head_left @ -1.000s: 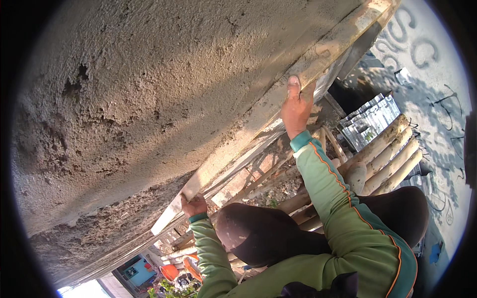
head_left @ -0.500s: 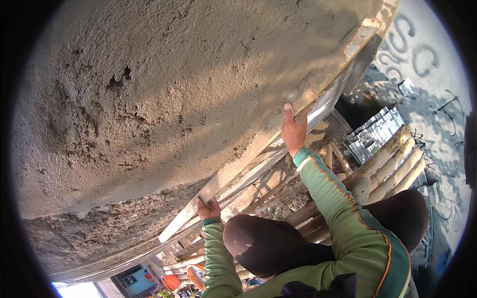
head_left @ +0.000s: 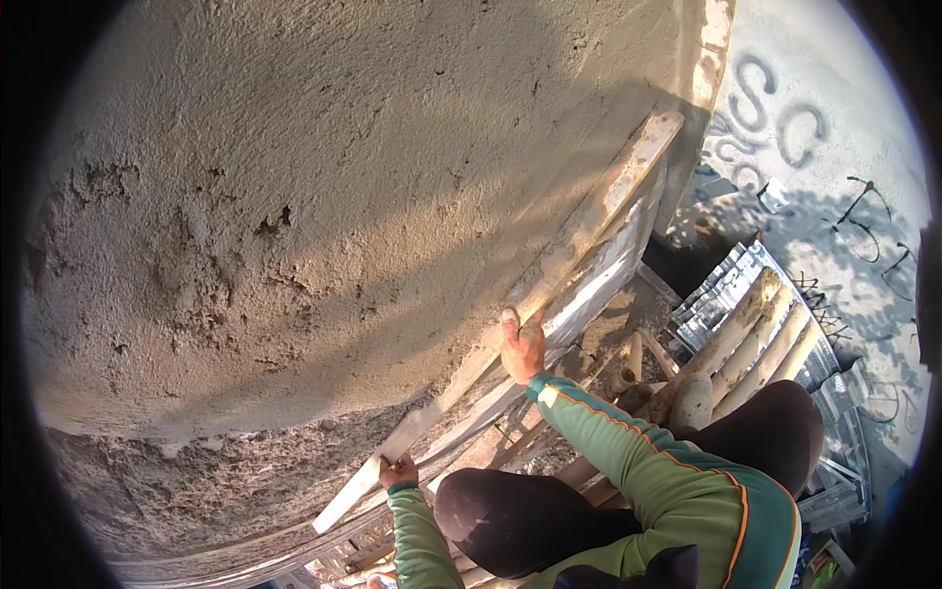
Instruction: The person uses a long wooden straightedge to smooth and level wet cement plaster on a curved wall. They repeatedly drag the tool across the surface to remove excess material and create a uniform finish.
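A long, straight wooden board [head_left: 564, 257] lies slantwise against a rough, wet-looking plastered wall [head_left: 343, 187]. Near the board's lower left end, my left hand [head_left: 398, 473] grips its edge with the fingers curled round. Further up, around the middle, my right hand [head_left: 523, 348] clasps the same board, its thumb on the face toward me and its fingers partly hidden behind. Mortar smears mark the board's upper part. Below the plaster runs a band of coarser, darker wall surface [head_left: 226, 481].
Under my bent knees [head_left: 535, 510] are bamboo poles [head_left: 746, 339] and wooden pieces. Corrugated metal sheets [head_left: 721, 285] lie to the right, beside a pale wall [head_left: 834, 187] with painted marks. A pale ledge [head_left: 613, 275] runs alongside the board.
Both hands have moved down and to the left in the picture with the board, whose upper end now shows apart from the wall's corner edge. The view has also shifted.
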Demonstrator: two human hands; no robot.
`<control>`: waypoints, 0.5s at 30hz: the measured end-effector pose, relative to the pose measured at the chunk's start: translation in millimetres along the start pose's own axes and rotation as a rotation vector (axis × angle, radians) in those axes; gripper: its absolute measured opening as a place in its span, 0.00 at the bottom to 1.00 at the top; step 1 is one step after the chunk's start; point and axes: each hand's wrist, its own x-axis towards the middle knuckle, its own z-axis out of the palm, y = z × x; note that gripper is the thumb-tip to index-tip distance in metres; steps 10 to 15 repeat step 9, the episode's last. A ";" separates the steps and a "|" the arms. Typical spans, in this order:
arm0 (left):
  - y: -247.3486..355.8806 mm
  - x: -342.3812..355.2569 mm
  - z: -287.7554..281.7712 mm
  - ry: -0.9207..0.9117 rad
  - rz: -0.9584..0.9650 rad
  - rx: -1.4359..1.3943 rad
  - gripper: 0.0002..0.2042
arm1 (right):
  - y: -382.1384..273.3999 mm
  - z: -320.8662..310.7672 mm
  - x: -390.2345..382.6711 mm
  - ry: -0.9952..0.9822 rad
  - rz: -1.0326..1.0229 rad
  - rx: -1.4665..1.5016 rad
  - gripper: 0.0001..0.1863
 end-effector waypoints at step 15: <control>-46.4 -53.5 58.0 -0.281 -0.076 -0.100 0.14 | -124.6 -65.5 39.5 0.103 -0.242 -0.084 0.48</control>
